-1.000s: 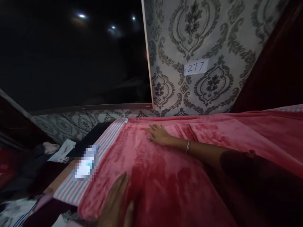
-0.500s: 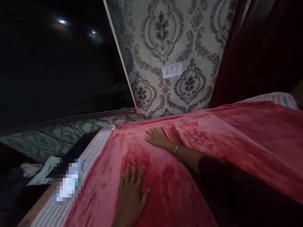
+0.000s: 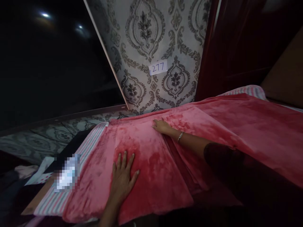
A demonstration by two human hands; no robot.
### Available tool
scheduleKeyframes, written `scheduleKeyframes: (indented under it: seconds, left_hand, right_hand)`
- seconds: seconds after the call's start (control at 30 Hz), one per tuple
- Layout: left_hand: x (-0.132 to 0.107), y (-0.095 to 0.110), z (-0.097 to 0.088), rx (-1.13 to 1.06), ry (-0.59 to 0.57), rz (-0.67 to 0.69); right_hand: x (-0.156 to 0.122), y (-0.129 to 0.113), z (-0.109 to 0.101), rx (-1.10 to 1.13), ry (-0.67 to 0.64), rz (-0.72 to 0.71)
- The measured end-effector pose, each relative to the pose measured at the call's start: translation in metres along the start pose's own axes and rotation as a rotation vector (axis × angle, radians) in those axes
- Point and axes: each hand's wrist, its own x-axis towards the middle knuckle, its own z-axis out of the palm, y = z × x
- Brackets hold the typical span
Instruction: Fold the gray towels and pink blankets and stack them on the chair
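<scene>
A plush red-pink blanket (image 3: 151,176) lies spread with a folded panel over its middle. My left hand (image 3: 121,179) rests flat on this panel, fingers spread. Farther back, my right hand (image 3: 163,126), with a bracelet (image 3: 181,136) at the wrist, is at the panel's upper right corner. Its fingers are curled in on the cloth there, and their tips are partly hidden. The panel's right edge runs from that hand down toward me, with a darker red crease beside it.
A striped sheet (image 3: 91,148) shows beneath the blanket at the left. A large dark screen (image 3: 54,69) stands at the back left, before patterned wallpaper (image 3: 144,28) bearing a paper label (image 3: 158,67) reading 277. Dark red wooden panelling (image 3: 227,56) rises at the right. Cloths (image 3: 40,171) lie lower left.
My right hand's fingers have gone from spread flat to curled on the blanket. The panel's right edge now lies straighter and more visible. My left hand remains flat; the view has shifted right.
</scene>
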Motion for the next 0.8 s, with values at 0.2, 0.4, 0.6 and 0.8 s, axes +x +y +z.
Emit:
scheduleKeyframes:
  seconds: [0.2, 0.4, 0.6, 0.8]
  left_hand:
    - [0.0, 0.002, -0.008, -0.004, -0.035, 0.021]
    - [0.004, 0.0, -0.017, 0.002, -0.105, 0.004]
    - [0.024, 0.044, -0.046, -0.019, -0.258, -0.083]
    - [0.023, 0.14, -0.036, -0.131, -0.336, 0.182]
  right_hand:
    - [-0.005, 0.0, 0.009, 0.095, 0.033, -0.018]
    - [-0.015, 0.002, 0.003, 0.138, 0.014, -0.023]
    - [-0.075, -0.005, 0.0, 0.136, -0.008, -0.08]
    - [-0.143, 0.008, 0.011, 0.091, 0.028, -0.27]
